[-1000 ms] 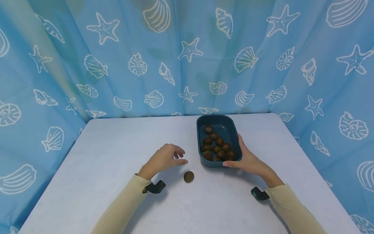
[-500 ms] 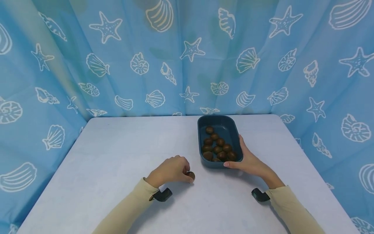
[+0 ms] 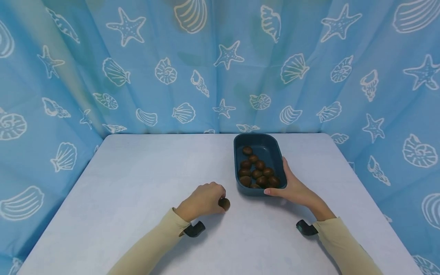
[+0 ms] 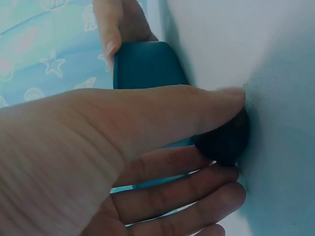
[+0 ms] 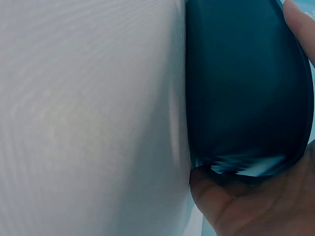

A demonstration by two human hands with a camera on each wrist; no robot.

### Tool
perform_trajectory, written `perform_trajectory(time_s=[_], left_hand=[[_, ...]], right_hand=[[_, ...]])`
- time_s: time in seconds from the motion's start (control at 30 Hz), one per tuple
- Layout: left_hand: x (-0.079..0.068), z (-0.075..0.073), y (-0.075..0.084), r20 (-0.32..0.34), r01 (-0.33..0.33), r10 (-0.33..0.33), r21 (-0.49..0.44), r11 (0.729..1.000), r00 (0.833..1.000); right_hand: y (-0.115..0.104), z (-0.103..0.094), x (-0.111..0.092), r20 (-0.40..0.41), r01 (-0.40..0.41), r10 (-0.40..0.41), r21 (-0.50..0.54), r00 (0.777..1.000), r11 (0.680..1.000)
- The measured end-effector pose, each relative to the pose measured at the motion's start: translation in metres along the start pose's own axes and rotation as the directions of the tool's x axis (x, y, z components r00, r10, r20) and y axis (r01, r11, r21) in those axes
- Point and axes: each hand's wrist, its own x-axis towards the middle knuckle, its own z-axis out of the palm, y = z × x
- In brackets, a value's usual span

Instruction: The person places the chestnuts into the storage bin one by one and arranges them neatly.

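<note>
My left hand pinches a brown chestnut between thumb and fingers, close over the white tabletop. In the left wrist view the chestnut looks dark under the thumb, with the other fingers beneath it. Ahead and to the right stands a dark blue rectangular container, where several chestnuts lie mostly toward its near end. Its near right corner is gripped by my right hand, thumb on the front wall and fingers along the right side. The right wrist view shows the container's outer wall within that grip.
The white-covered table reaches back to a blue curtain printed with shells and starfish. Dark wrist cameras stick out from both cuffs, the left one low over the tabletop.
My left hand has come down and toward me onto the loose chestnut, and its fingers have closed around it. The right hand and the container stay in place.
</note>
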Motion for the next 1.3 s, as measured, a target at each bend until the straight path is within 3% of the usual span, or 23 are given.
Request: perform_trajectory(time_s=[0.17, 0.4, 0.67, 0.9, 1.3], left_hand=[[0.002, -0.003, -0.002, -0.006, -0.003, 0.003, -0.049, 0.999, 1.000], [0.009, -0.007, -0.019, -0.018, 0.014, -0.016, -0.128, 0.992, 1.000], [0.012, -0.019, -0.040, -0.120, 0.020, -0.046, -0.207, 0.978, 0.992], [0.015, -0.026, -0.051, -0.208, 0.009, -0.062, -0.247, 0.969, 0.976], [0.024, -0.036, -0.066, -0.343, -0.012, -0.123, -0.365, 0.931, 0.931]], right_hand=[[-0.001, -0.002, 0.000, -0.009, 0.023, -0.022, 0.015, 1.000, 1.000], [-0.001, -0.003, 0.000, -0.013, 0.036, -0.036, 0.024, 0.999, 0.999], [-0.003, -0.003, -0.004, -0.007, 0.000, 0.000, 0.018, 1.000, 1.000], [-0.003, -0.004, -0.005, -0.005, -0.012, 0.012, 0.006, 1.000, 1.000], [0.001, -0.001, -0.002, -0.013, 0.018, -0.018, 0.024, 1.000, 1.000]])
